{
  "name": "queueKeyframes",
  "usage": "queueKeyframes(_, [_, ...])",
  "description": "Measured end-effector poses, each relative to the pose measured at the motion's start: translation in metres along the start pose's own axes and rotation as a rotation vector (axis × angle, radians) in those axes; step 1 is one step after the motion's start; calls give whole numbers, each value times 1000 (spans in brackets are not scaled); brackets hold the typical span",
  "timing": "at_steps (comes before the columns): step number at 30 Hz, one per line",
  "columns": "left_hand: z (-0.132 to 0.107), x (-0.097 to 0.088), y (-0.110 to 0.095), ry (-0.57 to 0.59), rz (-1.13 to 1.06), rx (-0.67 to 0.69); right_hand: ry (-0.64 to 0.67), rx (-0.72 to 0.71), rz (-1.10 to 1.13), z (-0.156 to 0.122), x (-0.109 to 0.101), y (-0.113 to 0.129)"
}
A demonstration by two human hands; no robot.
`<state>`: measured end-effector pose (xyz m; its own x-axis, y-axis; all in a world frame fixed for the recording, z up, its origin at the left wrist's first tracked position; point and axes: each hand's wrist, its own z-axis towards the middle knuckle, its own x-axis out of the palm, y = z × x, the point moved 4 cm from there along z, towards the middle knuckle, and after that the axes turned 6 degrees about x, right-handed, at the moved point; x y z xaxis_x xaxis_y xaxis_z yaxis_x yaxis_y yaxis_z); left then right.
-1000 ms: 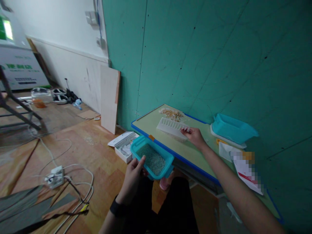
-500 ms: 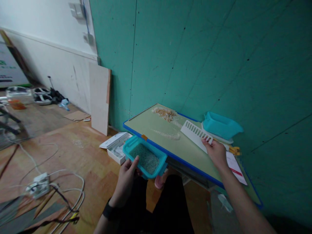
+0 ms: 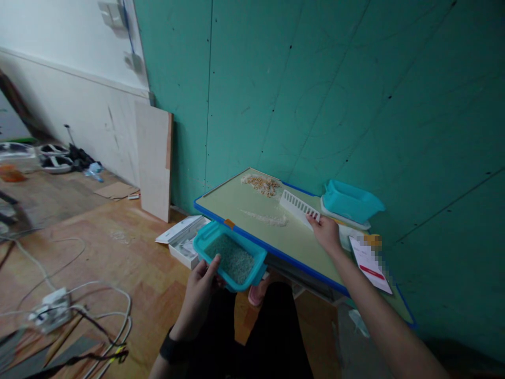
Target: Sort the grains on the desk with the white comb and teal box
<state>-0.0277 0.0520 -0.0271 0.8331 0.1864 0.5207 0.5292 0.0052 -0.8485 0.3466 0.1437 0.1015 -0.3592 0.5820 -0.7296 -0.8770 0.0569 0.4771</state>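
Holding items in both hands, head view: my right hand point(image 3: 326, 232) pinches a slotted white strip point(image 3: 299, 206) at its near end, over the tabletop point(image 3: 221, 202); contact with the surface, cannot tell. Strip looks light, stiff, perhaps brittle between slots; the unslotted band should grip best. My left hand point(image 3: 197, 292) clasps a teal tub point(image 3: 258, 276) by its near-left rim, thumb over the edge. Inside: fine loose grains point(image 3: 232, 258), likely weighty and prone to spill if tilted. Second teal container point(image 3: 349, 204), by the wall: contents hidden.

Unfinished workroom, bare green wallboard point(image 3: 244, 100), leaning board point(image 3: 153, 163), power strip point(image 3: 55, 309) on floor point(image 3: 152, 279)
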Motion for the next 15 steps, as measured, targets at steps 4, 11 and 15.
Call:
queueKeyframes(4, [0,-1,0,-12,26,-6,51,-13,84,9,16,13])
queueKeyframes(11, [2,-2,1,-20,26,-9,120,-35,148,27,43,41])
queueKeyframes(15, [2,-2,2,-27,17,-33,174,-46,207,23,47,49])
